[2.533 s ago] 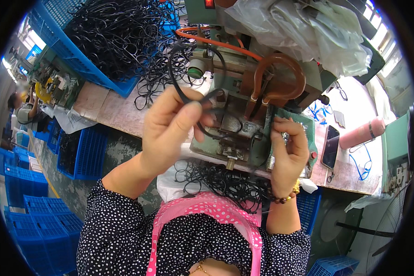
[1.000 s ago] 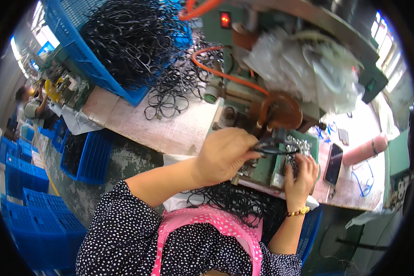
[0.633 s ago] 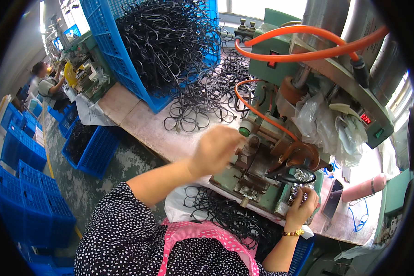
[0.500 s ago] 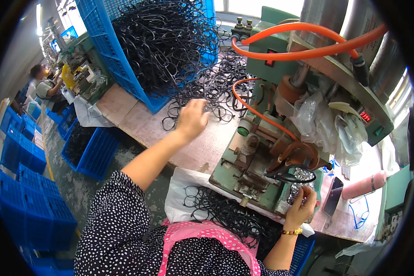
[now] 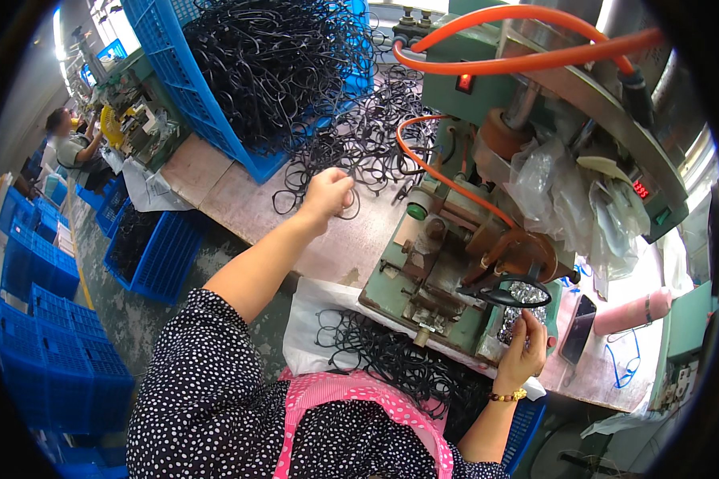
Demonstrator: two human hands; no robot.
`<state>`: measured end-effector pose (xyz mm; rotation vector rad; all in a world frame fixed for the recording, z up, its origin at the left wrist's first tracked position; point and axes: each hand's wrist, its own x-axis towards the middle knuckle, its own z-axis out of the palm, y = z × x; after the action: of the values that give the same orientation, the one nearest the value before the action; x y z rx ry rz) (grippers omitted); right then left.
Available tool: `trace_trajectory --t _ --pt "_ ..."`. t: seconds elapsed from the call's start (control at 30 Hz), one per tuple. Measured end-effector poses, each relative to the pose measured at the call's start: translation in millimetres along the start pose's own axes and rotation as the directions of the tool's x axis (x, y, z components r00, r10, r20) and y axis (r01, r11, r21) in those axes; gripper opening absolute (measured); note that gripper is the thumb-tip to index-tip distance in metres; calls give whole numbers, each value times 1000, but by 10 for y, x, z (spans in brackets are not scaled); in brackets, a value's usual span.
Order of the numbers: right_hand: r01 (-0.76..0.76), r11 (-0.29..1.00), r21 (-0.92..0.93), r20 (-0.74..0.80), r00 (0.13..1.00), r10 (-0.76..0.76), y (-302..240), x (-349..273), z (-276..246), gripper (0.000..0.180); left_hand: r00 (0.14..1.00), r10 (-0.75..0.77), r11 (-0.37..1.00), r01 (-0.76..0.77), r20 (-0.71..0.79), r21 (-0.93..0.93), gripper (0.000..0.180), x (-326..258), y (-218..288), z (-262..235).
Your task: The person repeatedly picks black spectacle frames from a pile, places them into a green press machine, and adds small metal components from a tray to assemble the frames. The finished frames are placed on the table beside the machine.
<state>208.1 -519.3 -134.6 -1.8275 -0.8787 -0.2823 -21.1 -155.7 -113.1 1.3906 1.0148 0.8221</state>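
Note:
My left hand (image 5: 326, 198) is closed at the near edge of a spread of thin black looped cords (image 5: 375, 144) on the table. A black cord loop (image 5: 351, 214) shows at its fingertips. My right hand (image 5: 523, 351) has thumb and fingers drawn together over a tray of small shiny silver metal pieces (image 5: 527, 297); whatever they hold is too small to make out. Just above that hand, a black oval ring (image 5: 515, 294) sticks out from the green press machine (image 5: 435, 299). More black cords (image 5: 383, 359) lie on white sheeting before me.
A large blue crate (image 5: 180, 72) heaped with black cords stands at the back left. Orange hoses (image 5: 527, 56) arch over the press. A phone (image 5: 578, 329) and a pink bottle (image 5: 633, 311) lie at right. Another person (image 5: 76, 144) sits at a machine far left.
My left hand has drawn its fingers closed beside the cords, and a loop now shows at them. My right hand stays by the metal pieces. The view has shifted slightly.

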Motion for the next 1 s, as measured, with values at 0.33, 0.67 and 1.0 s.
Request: trace_trajectory --t 0.33,0.67,1.0 --pt "5 998 60 35 999 -7 25 2 -37 19 964 -124 944 188 236 -272 28 -764 163 -135" --pt "-81 938 337 87 995 54 -201 147 -75 15 939 -35 880 191 343 -434 33 -1345 729 -40" --pt "-29 809 587 117 992 -50 -1030 352 262 14 807 568 791 -480 161 -380 22 -1606 1192 505"
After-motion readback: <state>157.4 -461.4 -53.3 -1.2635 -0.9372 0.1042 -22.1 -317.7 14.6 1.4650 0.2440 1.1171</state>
